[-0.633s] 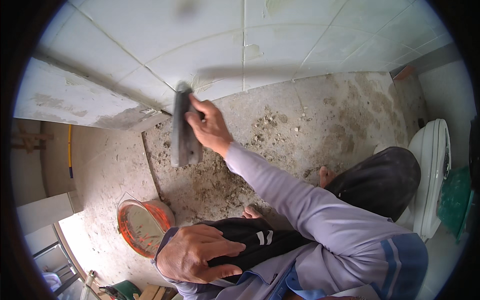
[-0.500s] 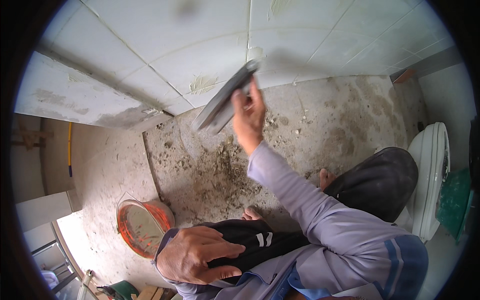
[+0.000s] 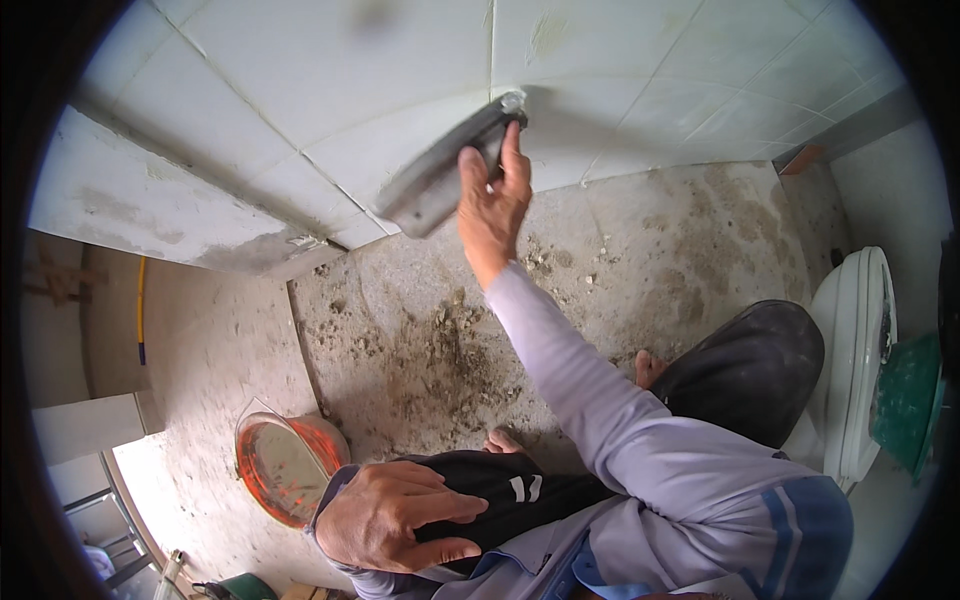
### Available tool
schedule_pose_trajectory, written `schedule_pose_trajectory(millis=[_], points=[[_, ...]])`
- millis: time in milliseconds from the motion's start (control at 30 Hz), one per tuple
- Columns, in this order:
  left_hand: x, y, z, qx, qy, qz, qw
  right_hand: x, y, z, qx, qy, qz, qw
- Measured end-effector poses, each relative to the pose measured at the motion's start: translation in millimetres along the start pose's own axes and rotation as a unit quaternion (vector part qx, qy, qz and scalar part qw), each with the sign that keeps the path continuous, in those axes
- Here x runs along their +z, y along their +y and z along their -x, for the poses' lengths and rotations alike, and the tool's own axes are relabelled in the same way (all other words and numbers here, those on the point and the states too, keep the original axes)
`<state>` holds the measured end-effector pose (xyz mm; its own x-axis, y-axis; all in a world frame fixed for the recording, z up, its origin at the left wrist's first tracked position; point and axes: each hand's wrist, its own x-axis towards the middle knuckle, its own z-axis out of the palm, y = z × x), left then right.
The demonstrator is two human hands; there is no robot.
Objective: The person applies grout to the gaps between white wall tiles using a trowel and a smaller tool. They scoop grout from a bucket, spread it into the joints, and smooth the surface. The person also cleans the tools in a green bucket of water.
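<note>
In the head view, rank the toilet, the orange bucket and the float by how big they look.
Largest to smallest, as they look:
1. Toilet, though the picture's edge cuts it off.
2. Orange bucket and float, held by the right hand, look alike. The float is blurred, so I won't rank them.

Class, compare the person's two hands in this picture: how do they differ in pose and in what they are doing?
The right hand is raised to the tiled wall, while the left hand rests low on the dark trouser knee. The right hand grips a grey trowel pressed against the tiles; the left hand holds nothing. The right arm is stretched out, the left bent close to the body. Both are bare, with lilac sleeves.
</note>
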<state>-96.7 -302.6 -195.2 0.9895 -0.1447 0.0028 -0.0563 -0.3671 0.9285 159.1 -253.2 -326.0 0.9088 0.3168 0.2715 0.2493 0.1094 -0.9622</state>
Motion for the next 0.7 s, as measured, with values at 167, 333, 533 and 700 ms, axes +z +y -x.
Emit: schedule_pose_trajectory(millis=[167,333,533,700], points=[[-1.4,-1.7,-7.6,0.005,-0.006,-0.005,1.0,33.4,-9.5,45.7,0.082,-0.247,-0.064,0.963],[3.0,1.2,4.4,-0.011,0.006,-0.006,1.0,-8.9,4.1,55.9,0.092,-0.101,-0.186,0.973],[0.4,1.5,1.4,-0.011,0.001,0.013,1.0,-15.5,10.0,-16.9,0.157,0.022,-0.081,0.984],[1.6,1.0,2.7,-0.021,0.002,0.017,1.0,-2.9,2.3,45.2,0.077,-0.239,-0.026,0.968]])
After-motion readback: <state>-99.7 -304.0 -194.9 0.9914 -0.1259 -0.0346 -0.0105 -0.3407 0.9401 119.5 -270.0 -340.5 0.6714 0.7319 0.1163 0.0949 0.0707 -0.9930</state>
